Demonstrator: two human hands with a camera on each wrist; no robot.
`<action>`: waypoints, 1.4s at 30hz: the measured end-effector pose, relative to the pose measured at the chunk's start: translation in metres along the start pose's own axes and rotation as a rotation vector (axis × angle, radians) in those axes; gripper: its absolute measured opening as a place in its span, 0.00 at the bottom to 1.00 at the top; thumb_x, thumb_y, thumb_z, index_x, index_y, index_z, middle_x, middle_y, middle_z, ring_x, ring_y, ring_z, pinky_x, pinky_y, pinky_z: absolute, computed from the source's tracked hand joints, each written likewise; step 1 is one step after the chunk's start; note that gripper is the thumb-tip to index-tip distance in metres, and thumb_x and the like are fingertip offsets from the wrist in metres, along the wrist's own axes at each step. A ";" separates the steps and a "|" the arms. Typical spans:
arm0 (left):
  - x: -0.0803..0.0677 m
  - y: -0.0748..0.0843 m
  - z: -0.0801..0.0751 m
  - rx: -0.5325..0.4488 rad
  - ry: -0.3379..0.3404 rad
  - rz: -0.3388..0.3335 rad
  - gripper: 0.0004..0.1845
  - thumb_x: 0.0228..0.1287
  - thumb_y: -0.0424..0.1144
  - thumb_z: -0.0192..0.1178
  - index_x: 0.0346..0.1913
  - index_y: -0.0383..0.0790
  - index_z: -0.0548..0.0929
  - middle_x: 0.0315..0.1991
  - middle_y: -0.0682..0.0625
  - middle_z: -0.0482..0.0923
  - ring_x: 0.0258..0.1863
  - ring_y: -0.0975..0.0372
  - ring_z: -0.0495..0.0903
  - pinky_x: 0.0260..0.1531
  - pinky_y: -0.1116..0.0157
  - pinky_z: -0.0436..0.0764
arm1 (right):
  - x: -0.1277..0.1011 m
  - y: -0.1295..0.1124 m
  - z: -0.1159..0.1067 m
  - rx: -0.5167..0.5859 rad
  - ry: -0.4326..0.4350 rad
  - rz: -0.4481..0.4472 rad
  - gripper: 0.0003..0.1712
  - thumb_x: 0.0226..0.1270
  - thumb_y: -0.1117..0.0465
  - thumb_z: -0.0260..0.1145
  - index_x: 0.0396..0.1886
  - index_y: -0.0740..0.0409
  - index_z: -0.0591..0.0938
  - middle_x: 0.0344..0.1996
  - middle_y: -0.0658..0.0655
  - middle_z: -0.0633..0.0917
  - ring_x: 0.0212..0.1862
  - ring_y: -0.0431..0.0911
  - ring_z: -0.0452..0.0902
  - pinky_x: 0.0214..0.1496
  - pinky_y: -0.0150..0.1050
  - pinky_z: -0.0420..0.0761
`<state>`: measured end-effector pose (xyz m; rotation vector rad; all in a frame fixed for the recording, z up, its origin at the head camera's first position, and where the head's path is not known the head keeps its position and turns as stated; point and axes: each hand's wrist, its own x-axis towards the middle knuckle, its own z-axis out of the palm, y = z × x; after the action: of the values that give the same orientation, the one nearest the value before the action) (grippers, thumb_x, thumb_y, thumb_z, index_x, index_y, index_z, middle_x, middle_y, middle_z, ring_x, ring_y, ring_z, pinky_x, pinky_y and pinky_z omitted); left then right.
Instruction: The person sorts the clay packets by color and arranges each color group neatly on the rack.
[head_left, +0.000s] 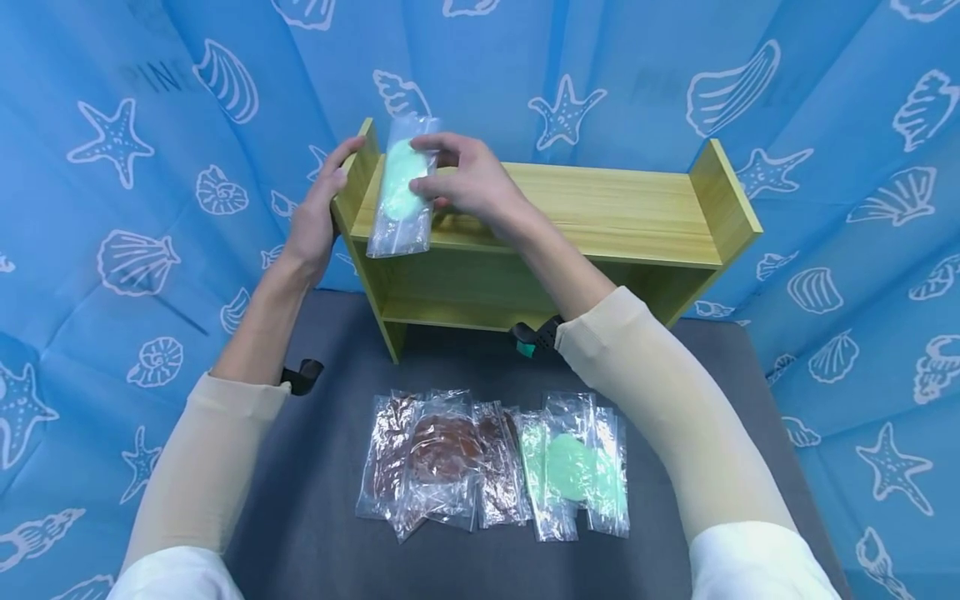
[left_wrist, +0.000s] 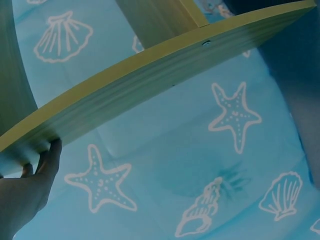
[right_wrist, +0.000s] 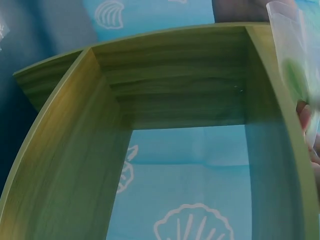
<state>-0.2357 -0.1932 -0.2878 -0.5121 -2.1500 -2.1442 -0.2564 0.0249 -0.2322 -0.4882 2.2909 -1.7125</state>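
My right hand (head_left: pixel 472 179) pinches a clear plastic bag (head_left: pixel 402 187) with a pale green filling between thumb and fingers. The bag hangs tilted at the left end of the top board of a light wooden shelf (head_left: pixel 585 208). In the right wrist view the bag (right_wrist: pixel 292 60) shows at the right edge, beyond the shelf's open compartment. My left hand (head_left: pixel 318 208) rests against the outside of the shelf's left side panel (head_left: pixel 360 179). In the left wrist view, the fingertips of the left hand (left_wrist: pixel 32 192) touch that panel's outer face.
On the grey table (head_left: pixel 315 500) in front of the shelf lie several overlapping clear bags with brown filling (head_left: pixel 442 450). To their right are several bags with pale green filling (head_left: pixel 573 467). A blue curtain (head_left: pixel 840 250) with shell prints surrounds the table's back and sides.
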 end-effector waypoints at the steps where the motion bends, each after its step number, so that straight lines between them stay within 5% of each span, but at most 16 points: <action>1: 0.000 0.000 0.000 -0.003 0.000 0.002 0.27 0.78 0.45 0.33 0.76 0.51 0.59 0.67 0.41 0.60 0.57 0.53 0.65 0.56 0.61 0.64 | 0.002 0.001 0.001 -0.009 -0.002 0.007 0.33 0.63 0.65 0.71 0.68 0.50 0.75 0.56 0.55 0.78 0.47 0.47 0.78 0.46 0.39 0.82; 7: 0.000 0.002 0.002 0.003 -0.007 0.011 0.27 0.79 0.45 0.32 0.77 0.51 0.58 0.69 0.42 0.59 0.60 0.52 0.64 0.57 0.61 0.64 | 0.010 0.004 0.002 -0.089 0.018 0.033 0.32 0.64 0.63 0.71 0.69 0.50 0.74 0.59 0.54 0.78 0.45 0.46 0.77 0.42 0.37 0.80; 15: 0.002 0.004 0.002 0.017 -0.004 0.019 0.27 0.78 0.44 0.32 0.77 0.54 0.59 0.69 0.44 0.57 0.56 0.54 0.65 0.55 0.61 0.65 | 0.015 0.002 0.007 -0.461 0.034 -0.062 0.34 0.66 0.56 0.70 0.71 0.50 0.71 0.60 0.53 0.80 0.55 0.41 0.76 0.47 0.34 0.77; 24: 0.002 0.003 0.003 0.017 0.006 0.017 0.27 0.78 0.44 0.32 0.77 0.54 0.59 0.69 0.43 0.59 0.55 0.55 0.66 0.55 0.61 0.64 | 0.016 0.008 0.013 -0.687 0.072 -0.103 0.34 0.68 0.51 0.67 0.71 0.53 0.71 0.57 0.53 0.82 0.53 0.42 0.77 0.53 0.33 0.74; 42: -0.003 0.000 0.002 -0.003 0.015 -0.003 0.26 0.78 0.46 0.33 0.76 0.54 0.60 0.66 0.42 0.60 0.51 0.56 0.68 0.53 0.62 0.67 | 0.013 0.017 0.018 -0.724 0.146 -0.184 0.29 0.68 0.47 0.67 0.67 0.50 0.77 0.57 0.56 0.71 0.55 0.42 0.64 0.51 0.32 0.69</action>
<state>-0.2327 -0.1922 -0.2886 -0.4916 -2.1416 -2.1456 -0.2631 0.0080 -0.2540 -0.7374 3.0260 -0.9440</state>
